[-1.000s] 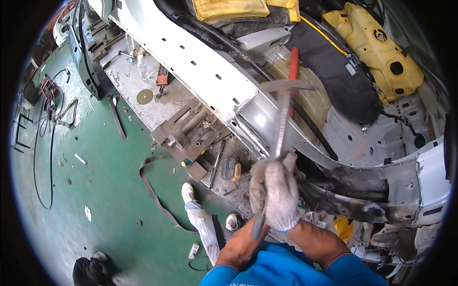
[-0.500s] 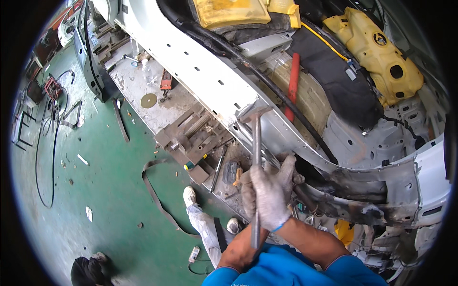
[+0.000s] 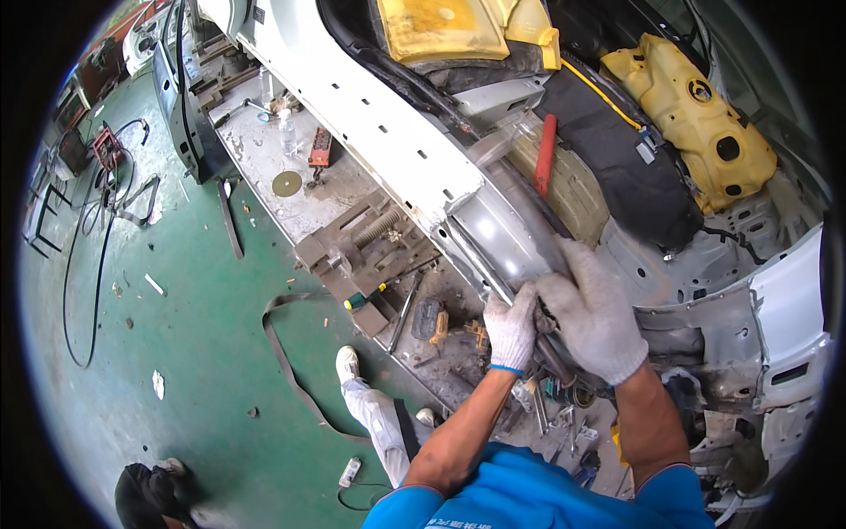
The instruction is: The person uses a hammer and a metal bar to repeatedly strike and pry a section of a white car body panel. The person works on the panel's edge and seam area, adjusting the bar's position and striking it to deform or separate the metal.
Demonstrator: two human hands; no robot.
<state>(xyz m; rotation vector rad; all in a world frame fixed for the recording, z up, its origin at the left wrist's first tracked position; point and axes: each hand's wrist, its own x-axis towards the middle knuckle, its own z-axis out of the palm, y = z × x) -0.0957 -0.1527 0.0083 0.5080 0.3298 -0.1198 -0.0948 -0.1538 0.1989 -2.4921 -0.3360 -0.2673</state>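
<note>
Left hand (image 3: 514,331) curled at car sill (image 3: 388,145), right hand (image 3: 606,313) just beside (what either grasps, cannot tell); disc (image 3: 286,183) near desk's (image 3: 248,154) left edge.

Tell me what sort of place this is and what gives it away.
Most likely a car body repair shop: a stripped white vehicle shell with bare metal exposed, a heavy clamp-like device with a thick screw, and scattered tools on a worn grey platform.

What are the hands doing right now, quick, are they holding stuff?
Left hand: closed; what's inside cannot be told.
Right hand: closed, seemingly around the handle of the blurred hammer.
</note>
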